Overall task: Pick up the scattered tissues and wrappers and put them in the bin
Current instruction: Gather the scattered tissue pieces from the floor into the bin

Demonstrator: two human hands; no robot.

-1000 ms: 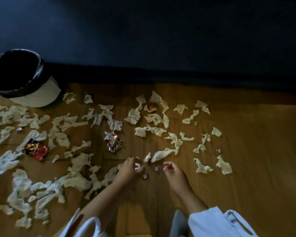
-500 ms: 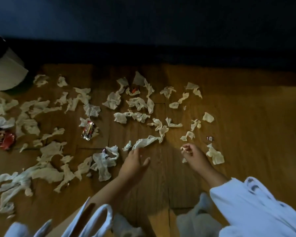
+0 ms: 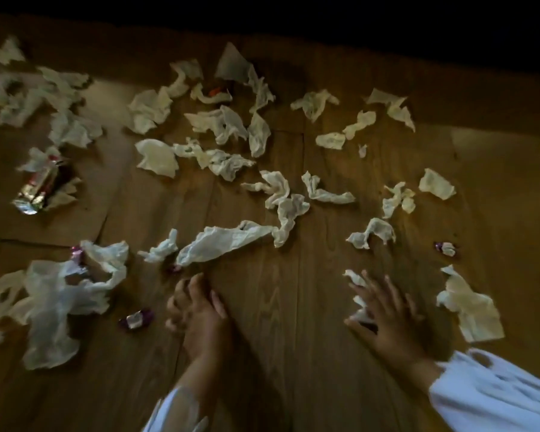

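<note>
Several crumpled white tissues lie scattered on the wooden floor (image 3: 278, 322). My left hand (image 3: 197, 313) hovers low at the centre with its fingers curled; nothing shows inside it. Just ahead of it lies a long tissue (image 3: 225, 244), and a purple sweet wrapper (image 3: 137, 319) lies to its left. My right hand (image 3: 384, 313) is spread flat, its fingertips on small tissue scraps (image 3: 356, 279). A larger tissue (image 3: 471, 307) lies to its right. The bin is out of view.
A silver and red wrapper (image 3: 38, 188) lies at the far left, and a small wrapper (image 3: 446, 247) at the right. A big torn tissue (image 3: 53, 304) spreads over the lower left. A dark wall runs along the top.
The view has swung right and down, so the bin has left the frame. My right hand has opened and spread over the scraps. My left hand has curled its fingers.
</note>
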